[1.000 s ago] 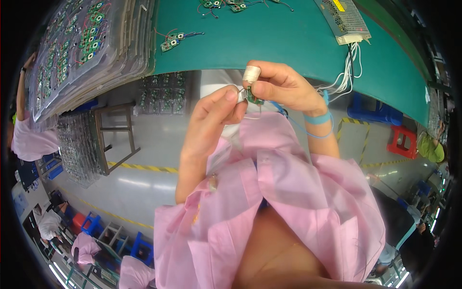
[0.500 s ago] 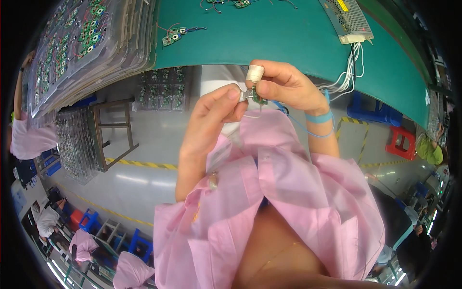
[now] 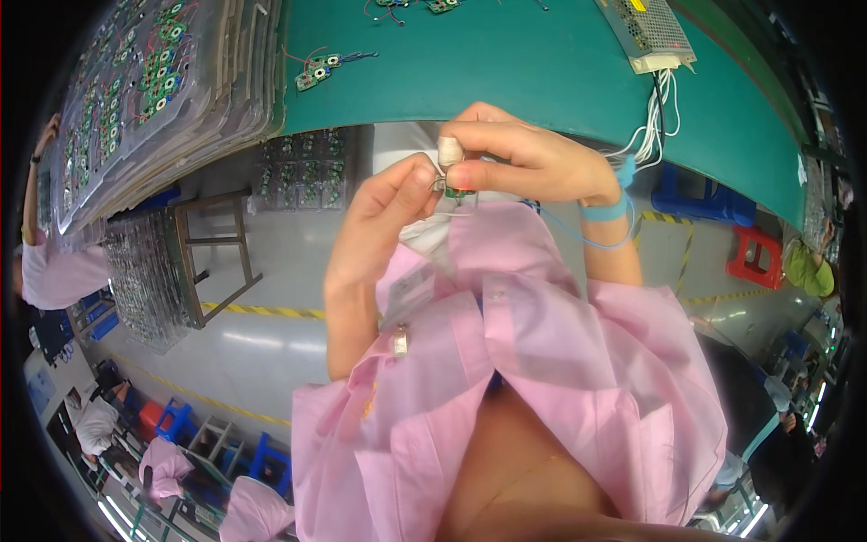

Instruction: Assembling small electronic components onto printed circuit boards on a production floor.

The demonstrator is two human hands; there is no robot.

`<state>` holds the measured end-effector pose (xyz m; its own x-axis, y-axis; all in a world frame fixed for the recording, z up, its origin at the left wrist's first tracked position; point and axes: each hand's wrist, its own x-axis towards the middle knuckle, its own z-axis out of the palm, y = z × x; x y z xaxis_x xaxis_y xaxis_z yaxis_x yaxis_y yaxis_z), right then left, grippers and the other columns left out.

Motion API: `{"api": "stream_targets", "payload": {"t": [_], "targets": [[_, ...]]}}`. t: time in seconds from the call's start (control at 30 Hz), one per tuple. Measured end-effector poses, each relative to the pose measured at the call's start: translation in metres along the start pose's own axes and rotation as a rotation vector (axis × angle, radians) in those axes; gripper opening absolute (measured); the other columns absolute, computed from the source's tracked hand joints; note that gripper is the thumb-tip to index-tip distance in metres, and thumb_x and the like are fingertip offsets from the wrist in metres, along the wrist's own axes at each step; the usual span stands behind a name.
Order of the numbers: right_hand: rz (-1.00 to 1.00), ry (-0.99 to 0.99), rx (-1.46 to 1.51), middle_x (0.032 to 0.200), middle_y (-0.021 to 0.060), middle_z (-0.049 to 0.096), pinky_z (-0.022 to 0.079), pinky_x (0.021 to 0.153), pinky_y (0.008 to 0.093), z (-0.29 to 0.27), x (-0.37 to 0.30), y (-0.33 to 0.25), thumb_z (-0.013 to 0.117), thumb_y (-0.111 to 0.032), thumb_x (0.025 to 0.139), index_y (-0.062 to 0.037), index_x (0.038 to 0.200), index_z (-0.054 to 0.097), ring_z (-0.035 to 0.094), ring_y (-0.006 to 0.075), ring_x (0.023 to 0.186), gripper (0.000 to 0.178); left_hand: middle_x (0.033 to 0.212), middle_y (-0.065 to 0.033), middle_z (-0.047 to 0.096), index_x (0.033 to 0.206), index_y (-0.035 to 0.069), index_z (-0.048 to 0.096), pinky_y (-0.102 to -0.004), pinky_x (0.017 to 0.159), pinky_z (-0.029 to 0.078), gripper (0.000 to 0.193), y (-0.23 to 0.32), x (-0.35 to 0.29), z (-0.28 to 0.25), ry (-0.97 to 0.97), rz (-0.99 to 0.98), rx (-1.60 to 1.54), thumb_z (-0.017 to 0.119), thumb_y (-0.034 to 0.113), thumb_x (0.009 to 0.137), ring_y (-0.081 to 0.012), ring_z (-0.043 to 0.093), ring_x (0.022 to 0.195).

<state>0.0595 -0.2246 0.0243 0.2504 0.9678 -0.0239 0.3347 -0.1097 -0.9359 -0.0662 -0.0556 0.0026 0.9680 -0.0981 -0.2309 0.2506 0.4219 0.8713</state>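
Note:
My right hand (image 3: 533, 164) is closed in a pinch on a small green circuit board (image 3: 459, 192), just off the front edge of the green-topped table. Its thumb covers much of the board. A whitish cover (image 3: 449, 151) wraps the tip of its index finger, and a blue wrist strap (image 3: 603, 212) with a coiled cord circles the wrist. Close beside it, my left hand (image 3: 384, 212) pinches a small silvery piece (image 3: 440, 183) against the board's left end. Whether that piece is fixed to the board I cannot tell.
On the green table (image 3: 470, 72) lies a wired circuit board (image 3: 316, 70), with several more at the far edge. Stacked clear trays (image 3: 194, 90) of boards stand at the left. A metal power supply (image 3: 652, 36) with white cables (image 3: 657, 117) sits right. Below is a red stool (image 3: 757, 256).
Both hands have shifted a little left and drawn closer together. My right fingers now cover more of the board, and less of the silvery piece shows.

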Motion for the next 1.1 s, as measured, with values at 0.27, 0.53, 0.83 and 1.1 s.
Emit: {"api": "stream_targets", "payload": {"t": [0.27,0.53,0.83,1.1], "targets": [[0.0,0.366,0.121,0.09,0.0056,0.055,0.04,0.067,0.0239,0.001,0.003,0.01,0.05,-0.025,0.094,-0.0019,0.096,0.058,0.047,0.0154,0.087,0.024,0.069,0.0017,0.039,0.084,0.006,0.05,-0.0207,0.057,0.025,0.021,-0.01,0.006,0.001,0.063,0.02,-0.222,0.042,0.02,0.097,-0.008,0.032,0.062],[0.113,0.244,0.629,0.087,0.0096,0.06,0.045,0.065,0.0253,0.007,-0.006,0.015,0.046,-0.031,0.096,-0.0005,0.092,0.06,0.054,0.0168,0.081,0.034,0.071,0.001,0.047,0.09,0.005,0.054,-0.0176,0.056,0.027,0.019,-0.015,0.007,-0.01,0.045,0.12,-0.437,0.043,0.019,0.097,-0.0064,0.035,0.062],[0.079,0.207,0.751,0.072,0.0056,0.056,0.041,0.06,0.0227,0.027,0.009,0.005,0.044,-0.026,0.097,-0.0028,0.084,0.058,0.049,0.0128,0.062,0.031,0.069,0.0018,0.046,0.09,0.005,0.054,-0.0177,0.055,0.027,0.019,-0.013,0.007,-0.011,0.039,0.002,-0.334,0.045,0.021,0.097,-0.0055,0.035,0.061],[0.117,0.306,0.948,0.065,0.0013,0.051,0.037,0.053,0.0202,0.046,0.02,-0.004,0.045,-0.026,0.096,-0.0065,0.073,0.054,0.043,0.0082,0.056,0.031,0.061,0.0029,0.037,0.08,0.007,0.049,-0.0207,0.051,0.026,0.026,-0.014,0.006,-0.015,-0.001,-0.011,-0.518,0.042,0.025,0.098,-0.0064,0.031,0.054]]}}
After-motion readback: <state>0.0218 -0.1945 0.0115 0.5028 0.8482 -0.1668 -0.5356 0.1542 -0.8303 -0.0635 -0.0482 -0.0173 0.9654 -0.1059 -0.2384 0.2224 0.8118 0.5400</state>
